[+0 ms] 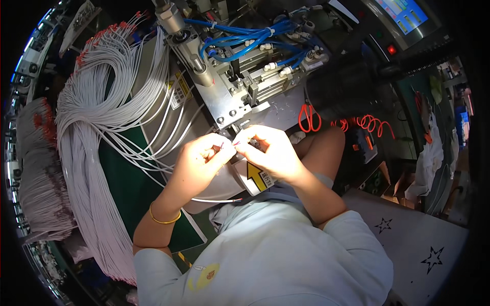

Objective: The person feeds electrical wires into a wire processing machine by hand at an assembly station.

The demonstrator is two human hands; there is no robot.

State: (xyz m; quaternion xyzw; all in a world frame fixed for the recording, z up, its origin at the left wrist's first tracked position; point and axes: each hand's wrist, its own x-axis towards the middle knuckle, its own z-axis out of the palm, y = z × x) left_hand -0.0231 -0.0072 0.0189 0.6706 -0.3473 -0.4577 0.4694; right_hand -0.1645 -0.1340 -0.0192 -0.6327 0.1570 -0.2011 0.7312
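Note:
Both my hands meet in front of the machine's metal nose, fingertips nearly touching. My left hand (pixel 196 162) is closed in a pinch, with a gold bangle on its wrist. My right hand (pixel 271 151) pinches too, its thumb and forefinger at a thin reddish wire end (pixel 236 144) between the hands. Most of that wire is hidden by my fingers. Below them a white cable (pixel 214 201) lies with its stripped, reddish end pointing right. Several more white cables (pixel 148 148) run from the left toward my left hand and forearm.
A big bundle of white cables (pixel 84 132) with red ends hangs at the left. Ahead stands a pneumatic machine (pixel 214 94) with blue air hoses (pixel 255 36). Red-handled scissors (pixel 309 118), a coiled red hose (pixel 375 124) and a screen (pixel 403 14) are to the right.

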